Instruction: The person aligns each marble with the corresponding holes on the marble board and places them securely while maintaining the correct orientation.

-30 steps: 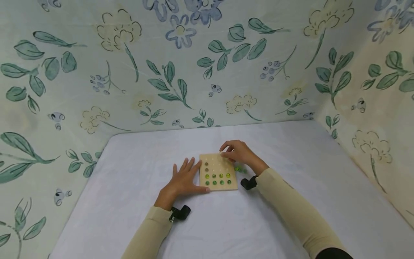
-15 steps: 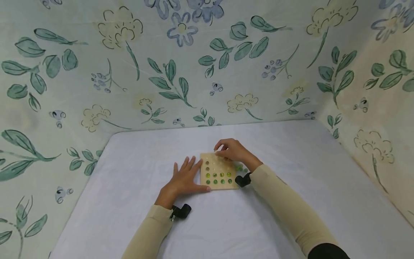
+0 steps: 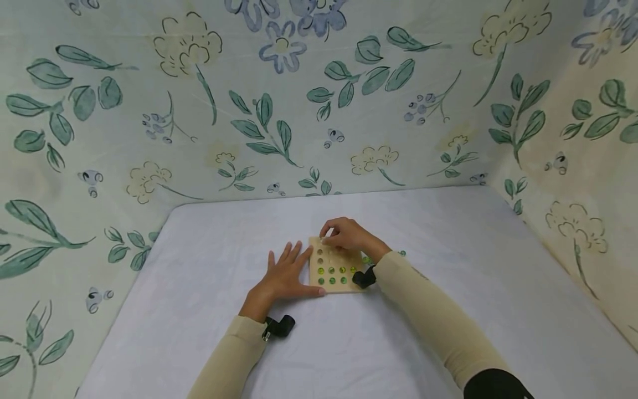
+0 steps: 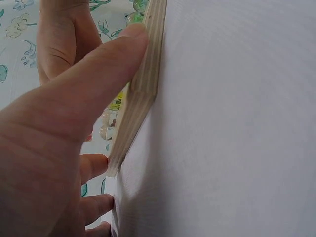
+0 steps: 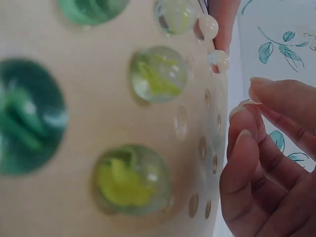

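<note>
A square wooden board [image 3: 331, 261] with rows of shallow holes lies on the white cloth. Green marbles [image 3: 332, 281] fill its near row, with yellow-swirled marbles [image 3: 332, 270] in the row behind. Two clear marbles [image 5: 207, 27] sit along the left column. My left hand [image 3: 283, 277] is spread flat at the board's left side, its thumb [image 4: 113, 61] against the near edge. Over the far left corner, my right hand [image 3: 346, 235] has thumb and fingertips brought together, pinching a small clear marble that is mostly hidden by the fingers.
Loose green marbles [image 3: 366, 260] lie right of the board, partly behind the right wrist; another marble [image 3: 402, 253] rests farther right, beyond the sleeve. A floral-print backdrop [image 3: 279, 138] rises behind the white-covered table [image 3: 224, 238].
My right hand has moved left along the board's far edge, from its right part to the far left corner. The left hand stays in place.
</note>
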Motion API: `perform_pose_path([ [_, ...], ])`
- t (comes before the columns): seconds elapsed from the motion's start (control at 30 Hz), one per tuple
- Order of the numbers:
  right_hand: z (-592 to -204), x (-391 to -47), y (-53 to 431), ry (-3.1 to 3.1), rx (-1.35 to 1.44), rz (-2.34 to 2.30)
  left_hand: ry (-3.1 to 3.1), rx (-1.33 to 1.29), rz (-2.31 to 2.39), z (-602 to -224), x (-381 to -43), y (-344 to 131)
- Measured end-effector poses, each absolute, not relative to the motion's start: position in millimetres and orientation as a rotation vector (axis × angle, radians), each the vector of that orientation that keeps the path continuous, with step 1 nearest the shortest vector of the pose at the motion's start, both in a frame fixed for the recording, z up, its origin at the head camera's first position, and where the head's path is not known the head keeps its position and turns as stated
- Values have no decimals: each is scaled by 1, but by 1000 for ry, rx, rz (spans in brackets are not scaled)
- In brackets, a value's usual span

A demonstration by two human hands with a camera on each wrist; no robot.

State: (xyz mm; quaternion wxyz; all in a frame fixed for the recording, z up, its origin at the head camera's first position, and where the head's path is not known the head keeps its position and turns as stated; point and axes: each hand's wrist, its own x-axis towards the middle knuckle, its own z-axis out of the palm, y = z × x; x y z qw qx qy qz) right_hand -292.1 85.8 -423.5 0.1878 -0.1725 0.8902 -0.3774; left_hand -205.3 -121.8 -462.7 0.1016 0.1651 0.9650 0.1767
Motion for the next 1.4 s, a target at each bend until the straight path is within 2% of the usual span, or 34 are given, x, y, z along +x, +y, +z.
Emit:
perform_pose_path([
  [1.4,-429,-296,77,2510,-454,-938,2846,508,503,-463,-203,-120],
])
